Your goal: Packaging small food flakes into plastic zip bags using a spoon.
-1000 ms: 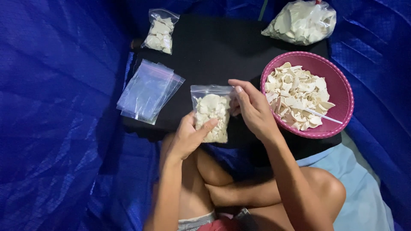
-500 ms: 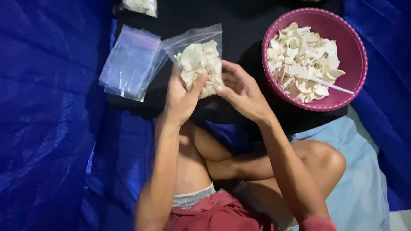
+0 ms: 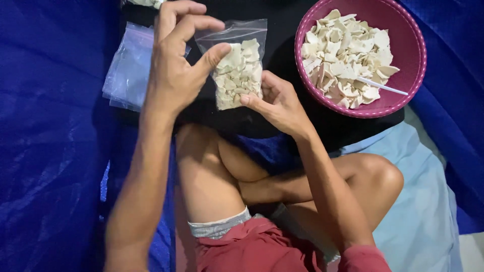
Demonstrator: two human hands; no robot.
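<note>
Fingers: left hand (image 3: pixel 174 70) thumb and curled fingers pinched on the filled clear bag (image 3: pixel 237 65); right hand (image 3: pixel 277 100) fingertips pressed at its lower corner | Head view: bag now lifted closer than before, over the black board (image 3: pixel 282 30) front edge, beside the pink bowl (image 3: pixel 411 75) | Change: bag judged filled, handled for closing; empty bags (image 3: pixel 128 70) at left edge.

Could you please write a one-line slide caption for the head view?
Both hands, left hand and right hand, hold a clear bag of pale chips beside a pink bowl.
</note>
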